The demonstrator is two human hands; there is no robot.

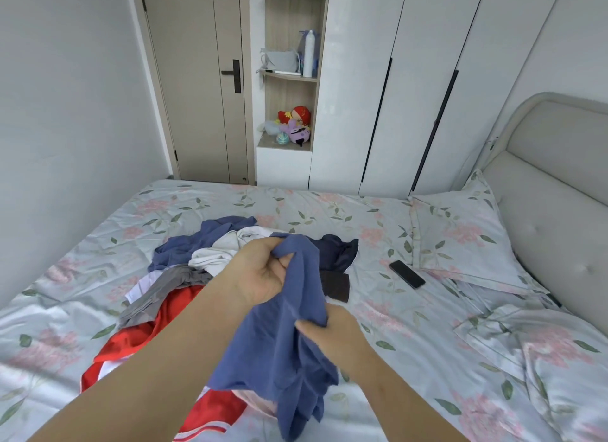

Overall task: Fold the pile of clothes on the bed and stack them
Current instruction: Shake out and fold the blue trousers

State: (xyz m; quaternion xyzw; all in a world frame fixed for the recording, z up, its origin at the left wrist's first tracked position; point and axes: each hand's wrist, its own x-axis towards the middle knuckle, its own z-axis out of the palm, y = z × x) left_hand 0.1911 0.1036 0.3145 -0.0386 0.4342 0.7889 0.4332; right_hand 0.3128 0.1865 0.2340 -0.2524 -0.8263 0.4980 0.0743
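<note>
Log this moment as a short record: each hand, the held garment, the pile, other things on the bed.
left hand: grips blue garment near its top
right hand: pinches it lower down
blue garment: held up, hanging crumpled
pile: unfolded, on the bed
phone: on bed, beside pillow

Floral bed (pixel 388 313) bears clothes pile (pixel 184 270), phone (pixel 407 274), pillow (pixel 460 234)

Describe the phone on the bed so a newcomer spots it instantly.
On the bed, find the floral pillow. The phone lies flat on the sheet just off that pillow's corner, between it and the pile of clothes. It is the only glossy black slab; the dark brown cloth nearby is matte fabric.
</note>
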